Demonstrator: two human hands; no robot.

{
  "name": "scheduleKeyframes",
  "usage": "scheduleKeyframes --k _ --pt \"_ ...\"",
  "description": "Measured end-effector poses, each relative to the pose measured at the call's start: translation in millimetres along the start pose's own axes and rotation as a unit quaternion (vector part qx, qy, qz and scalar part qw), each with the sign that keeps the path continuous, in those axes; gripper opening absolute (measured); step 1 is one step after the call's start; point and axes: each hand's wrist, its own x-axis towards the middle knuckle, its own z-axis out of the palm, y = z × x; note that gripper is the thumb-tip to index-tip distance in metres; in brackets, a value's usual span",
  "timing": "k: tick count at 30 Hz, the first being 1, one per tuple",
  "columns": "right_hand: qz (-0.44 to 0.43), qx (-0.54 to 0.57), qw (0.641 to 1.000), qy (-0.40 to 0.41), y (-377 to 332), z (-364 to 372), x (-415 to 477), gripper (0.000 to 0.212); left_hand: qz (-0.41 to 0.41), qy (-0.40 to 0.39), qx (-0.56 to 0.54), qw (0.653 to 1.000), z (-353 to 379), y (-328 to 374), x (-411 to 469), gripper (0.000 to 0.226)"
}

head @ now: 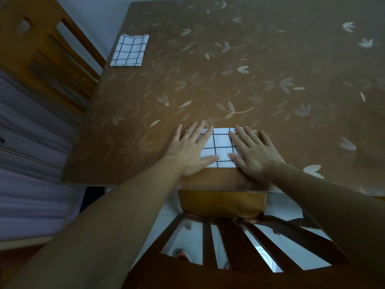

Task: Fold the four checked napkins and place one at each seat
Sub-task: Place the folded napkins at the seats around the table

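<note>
A folded white napkin with black checks (221, 148) lies near the table's front edge, above the chair in front of me. My left hand (191, 149) lies flat on its left part, fingers straight and spread. On its right part my right hand (253, 152) presses flat in the same way. A second folded checked napkin (130, 50) lies at the table's far left edge, beside the chair on that side. No other napkins are in view.
The table (239, 80) has a brown cloth with a pale leaf pattern. A wooden chair (223, 230) stands pushed in at the front edge below my arms. Another wooden chair (43, 51) stands at the left side. A purple striped surface (27, 174) fills the lower left.
</note>
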Motion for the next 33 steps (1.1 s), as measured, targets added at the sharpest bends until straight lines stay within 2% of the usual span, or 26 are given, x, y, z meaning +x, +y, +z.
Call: scheduleKeyframes --k 3,16,20,24,30,33 --pt "0.015 0.011 1.0 0.005 -3 1 0 0.077 -0.013 -0.036 0.011 0.999 9 -4 0 0.087" --pt "0.095 0.022 0.995 -0.012 -8 0 -9 0.076 -0.015 -0.054 0.042 0.998 5 -12 -4 0.089" --pt "0.102 0.018 0.995 -0.013 -9 -1 -11 0.076 -0.016 -0.045 0.04 0.998 6 -11 0 0.087" --pt "0.117 0.06 0.991 0.013 -2 -8 -19 0.076 -0.036 -0.026 0.029 0.999 3 -9 -13 0.085" --pt "0.162 0.122 0.979 0.008 17 -39 -56 0.072 -0.122 0.019 -0.083 0.989 -26 18 -46 0.077" --pt "0.172 0.143 0.975 -0.008 22 -62 -77 0.07 -0.142 0.048 -0.101 0.983 -42 39 -67 0.07"
